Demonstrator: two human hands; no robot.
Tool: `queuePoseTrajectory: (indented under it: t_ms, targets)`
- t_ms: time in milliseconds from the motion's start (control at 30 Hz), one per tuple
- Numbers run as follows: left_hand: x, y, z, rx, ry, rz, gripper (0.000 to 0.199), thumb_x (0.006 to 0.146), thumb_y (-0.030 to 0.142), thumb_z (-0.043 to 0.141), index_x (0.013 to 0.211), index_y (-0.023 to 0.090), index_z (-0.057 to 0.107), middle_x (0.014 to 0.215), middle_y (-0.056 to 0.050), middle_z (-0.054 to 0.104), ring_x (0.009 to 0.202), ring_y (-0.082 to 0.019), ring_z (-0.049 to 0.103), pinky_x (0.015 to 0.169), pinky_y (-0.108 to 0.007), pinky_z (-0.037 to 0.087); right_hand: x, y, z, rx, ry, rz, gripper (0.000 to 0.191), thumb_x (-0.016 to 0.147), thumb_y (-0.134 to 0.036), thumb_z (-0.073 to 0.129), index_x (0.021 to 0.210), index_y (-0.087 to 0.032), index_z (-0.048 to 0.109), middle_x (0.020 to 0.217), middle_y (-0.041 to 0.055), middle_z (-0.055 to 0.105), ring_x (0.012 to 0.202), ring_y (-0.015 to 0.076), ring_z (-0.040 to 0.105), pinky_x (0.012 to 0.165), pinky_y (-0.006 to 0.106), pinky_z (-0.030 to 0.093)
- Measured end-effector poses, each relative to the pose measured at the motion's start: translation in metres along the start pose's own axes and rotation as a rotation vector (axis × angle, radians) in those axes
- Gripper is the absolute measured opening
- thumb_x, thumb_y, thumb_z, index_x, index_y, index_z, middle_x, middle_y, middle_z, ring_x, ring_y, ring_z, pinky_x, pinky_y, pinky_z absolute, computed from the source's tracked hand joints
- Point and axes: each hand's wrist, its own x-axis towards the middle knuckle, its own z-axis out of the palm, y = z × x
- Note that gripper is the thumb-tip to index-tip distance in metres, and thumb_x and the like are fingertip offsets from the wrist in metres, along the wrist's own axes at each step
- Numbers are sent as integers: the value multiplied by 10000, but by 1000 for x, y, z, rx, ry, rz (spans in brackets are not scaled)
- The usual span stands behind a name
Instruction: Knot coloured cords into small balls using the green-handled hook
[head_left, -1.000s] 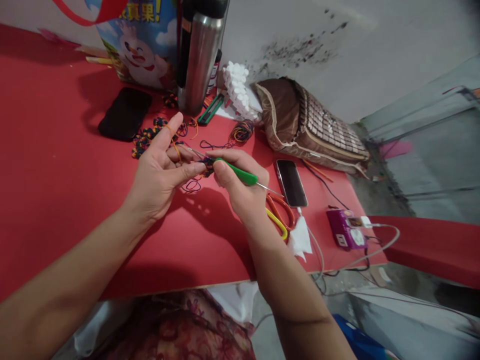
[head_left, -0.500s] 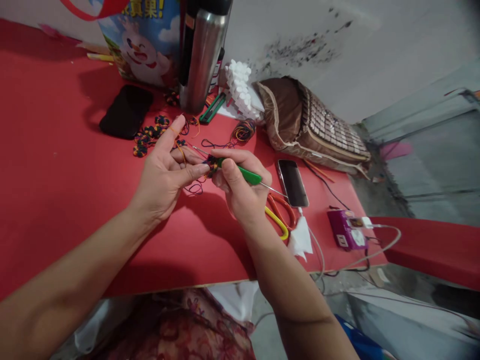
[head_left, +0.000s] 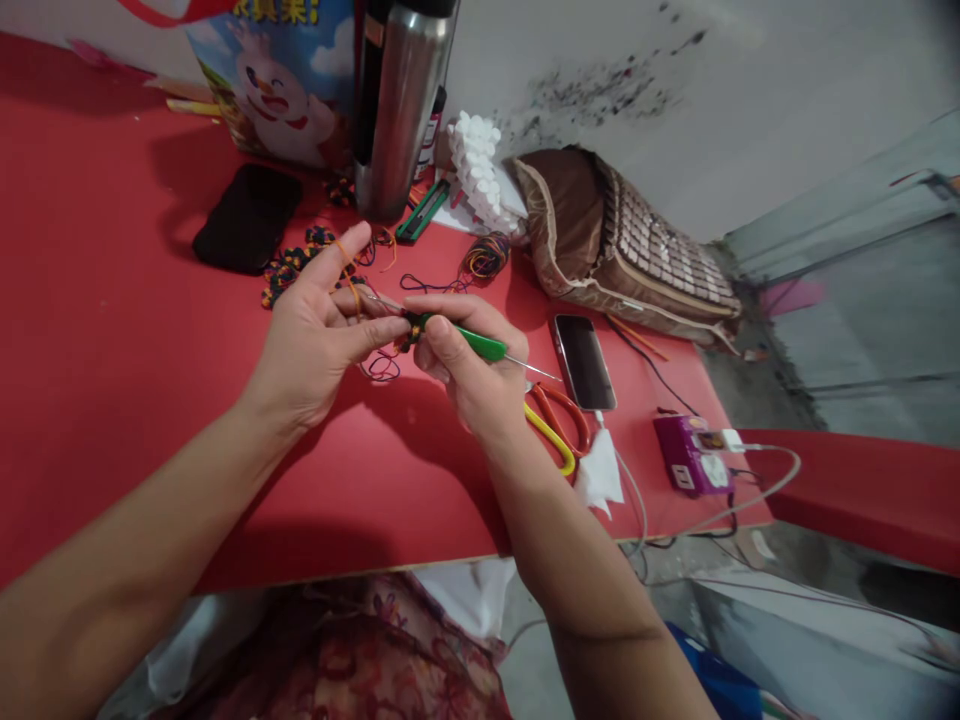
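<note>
My right hand is closed around the green handle of a crochet hook, whose metal shaft juts out behind toward the phone. Its front end points left to the small dark-and-orange crochet piece. Thumb and finger of my left hand pinch that piece, while the raised index finger carries an orange thread. Loose purple yarn dangles below the fingertips. Beyond my left hand lies a crocheted strip in dark and orange yarn. The hook's very tip is hard to make out.
On the red table stand a steel thermos and a cartoon bag. Around lie a black case-like object, green cutter, yarn bundle, cushion, phone, scissors and purple power box.
Both hands have shifted slightly left with the crochet piece and hook. The hook's rear shaft now ends short of the phone's edge. Both grips stay the same.
</note>
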Motion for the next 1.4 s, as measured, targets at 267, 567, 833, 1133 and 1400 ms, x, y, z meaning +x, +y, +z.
queuePoseTrajectory:
  t_ms: [267,567,833,1133,1400]
  targets:
    - [1,2,0,4,-20,12,1310,757,50,997,1825,240,262,776,75,766,821,-194,748,779,-336,638,3,-6,-6,-17,22,-132,207,1027,-467,806,1138,-311,883,767,-27,738,644,116,654,660,300,587]
    - [2,0,-1,29,-11,19,1391,724,74,1050,1838,285,244,723,83,756,778,-196,730,757,-335,623,4,-9,-2,-141,13,-147,358,994,-600,801,1118,-271,867,708,-30,742,558,114,639,545,283,560]
    - [-2,0,3,68,13,-4,1372,766,46,989,1839,307,175,753,97,767,680,-169,677,687,-322,575,-7,-5,6,-398,43,-317,272,1121,-486,648,1178,-291,829,1080,27,870,960,163,821,927,339,668]
    - [3,1,-5,-104,-9,-165,1237,751,11,966,1797,260,354,731,78,742,631,-133,673,612,-238,531,-18,9,14,-342,136,-406,275,1121,-484,650,1296,-343,809,1078,30,856,916,182,812,938,367,673]
    - [0,19,3,-103,30,-242,1242,763,-106,870,1822,200,299,701,71,724,584,-108,672,544,-162,503,-8,11,11,-147,96,-280,357,1105,-580,645,1210,-280,808,890,-1,775,664,121,713,639,294,637]
